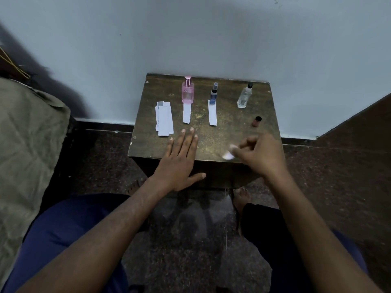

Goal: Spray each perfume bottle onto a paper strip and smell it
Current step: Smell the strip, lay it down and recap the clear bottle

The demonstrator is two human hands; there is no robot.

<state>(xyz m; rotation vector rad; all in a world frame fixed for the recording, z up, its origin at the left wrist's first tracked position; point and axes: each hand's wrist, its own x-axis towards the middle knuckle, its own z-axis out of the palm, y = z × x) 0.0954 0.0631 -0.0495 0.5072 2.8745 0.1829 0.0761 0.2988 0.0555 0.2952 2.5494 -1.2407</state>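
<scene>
wood table [148, 144]: 3 bottles [187, 92], strips [164, 121], maybe cap [256, 121].

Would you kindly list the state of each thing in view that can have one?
pink bottle: upright, capped, strip in front
blue bottle: upright, cap state unclear, strip in front
clear bottle: upright, cap off, no strip in front
brown cap: lying loose on table
strip stack: lying flat, untouched
left hand: flat, open, holding nothing
right hand: pinching a blurred paper strip
</scene>
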